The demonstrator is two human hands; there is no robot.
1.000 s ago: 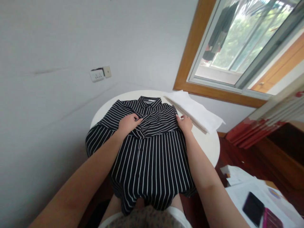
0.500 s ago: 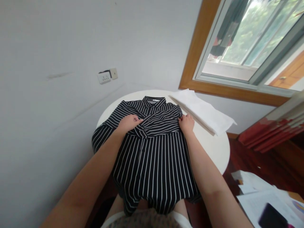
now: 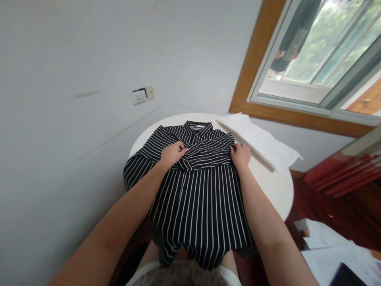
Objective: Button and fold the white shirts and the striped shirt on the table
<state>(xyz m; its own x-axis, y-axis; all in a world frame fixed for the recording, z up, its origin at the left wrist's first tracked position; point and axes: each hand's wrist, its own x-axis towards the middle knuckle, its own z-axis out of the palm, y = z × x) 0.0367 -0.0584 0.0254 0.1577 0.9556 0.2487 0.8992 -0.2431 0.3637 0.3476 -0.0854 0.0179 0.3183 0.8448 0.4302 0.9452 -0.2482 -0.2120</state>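
A black shirt with white stripes [image 3: 199,202] lies front up, its collar at the far side and its hem hanging over the near edge of the table. One sleeve [image 3: 211,153] is folded across the chest; the other part droops over the left edge. My left hand [image 3: 172,154] is on the chest beside the folded sleeve's cuff, thumb and fingers curled together on the fabric. At the right edge of the shirt, where the sleeve folds, my right hand [image 3: 241,155] pinches the cloth with bent fingers.
The round white table [image 3: 275,190] stands against the wall. A folded white sheet [image 3: 262,143] lies at its back right. Papers [image 3: 333,254] and a dark phone-like object [image 3: 347,276] are at lower right. A wood-framed window [image 3: 297,107] and red curtain [image 3: 342,172] are beyond.
The view has shifted, so everything sits slightly further right. My left thumb and fingertips look a little more parted over the cloth; the right hand stays at the shirt's edge.
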